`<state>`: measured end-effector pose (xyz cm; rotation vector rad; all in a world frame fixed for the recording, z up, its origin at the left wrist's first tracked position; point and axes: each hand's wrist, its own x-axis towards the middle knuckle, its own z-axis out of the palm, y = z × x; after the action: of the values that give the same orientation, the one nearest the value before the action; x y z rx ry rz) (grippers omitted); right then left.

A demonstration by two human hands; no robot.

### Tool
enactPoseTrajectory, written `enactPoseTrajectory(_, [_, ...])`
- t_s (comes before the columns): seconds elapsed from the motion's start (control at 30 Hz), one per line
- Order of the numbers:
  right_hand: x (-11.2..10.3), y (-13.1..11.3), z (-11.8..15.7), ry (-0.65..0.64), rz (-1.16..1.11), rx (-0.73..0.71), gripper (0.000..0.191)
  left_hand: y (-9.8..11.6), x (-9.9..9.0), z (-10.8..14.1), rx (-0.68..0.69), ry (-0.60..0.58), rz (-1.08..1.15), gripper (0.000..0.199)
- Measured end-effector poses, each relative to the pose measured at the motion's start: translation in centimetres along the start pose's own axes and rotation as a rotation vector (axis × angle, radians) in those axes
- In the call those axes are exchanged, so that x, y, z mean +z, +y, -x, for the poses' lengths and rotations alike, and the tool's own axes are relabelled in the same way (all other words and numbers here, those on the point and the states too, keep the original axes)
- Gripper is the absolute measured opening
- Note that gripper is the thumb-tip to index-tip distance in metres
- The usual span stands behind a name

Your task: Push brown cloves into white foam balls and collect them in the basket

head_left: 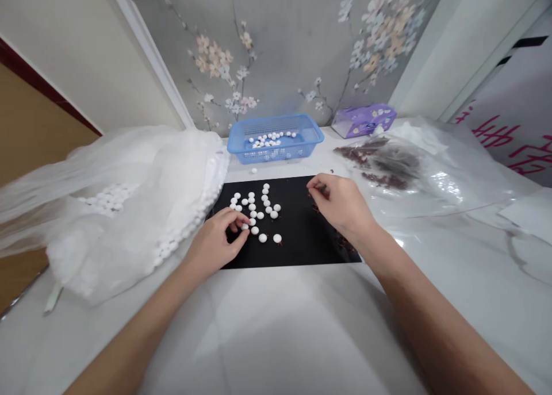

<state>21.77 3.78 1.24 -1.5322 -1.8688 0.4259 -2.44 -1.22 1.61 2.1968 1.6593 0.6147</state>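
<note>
A black mat [297, 228] lies on the white table, with several round white pieces [263, 238] grouped on its left half. My left hand [218, 238] rests at the mat's left edge, its thumb and fingertips closing around a white piece [245, 226]. Over the mat's right side, my right hand [338, 202] is closed in a pinch; what its fingertips hold, if anything, is too small to make out. Small dark red-brown bits [344, 242] lie below and beside that hand. Two white pieces near the mat's front have similar bits against them.
A blue basket [276, 153] holding white pieces stands behind the mat. White netting bags [129, 211] with more pieces lie at left. To the right is a clear plastic bag [448, 182] with dark red-brown material, near a purple packet [366, 121].
</note>
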Motion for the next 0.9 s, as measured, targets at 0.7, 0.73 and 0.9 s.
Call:
enactPoseTrajectory(0.7, [3.1,-4.1,2.8,-0.062,-0.655,-0.138,0.017,2.1,0.4,0.5,-0.413,-0.055,0.898,0.023])
enactPoseTrajectory(0.73, [3.3,-4.4,3.0,-0.067,-0.689,-0.137,0.018,2.2,0.5,0.6,-0.433,-0.073,0.924,0.022])
enactPoseTrajectory(0.9, [3.6,-5.2,3.7,-0.033,-0.751,-0.127,0.023,2.2,0.6,0.7,-0.469,-0.102,1.021,0.017])
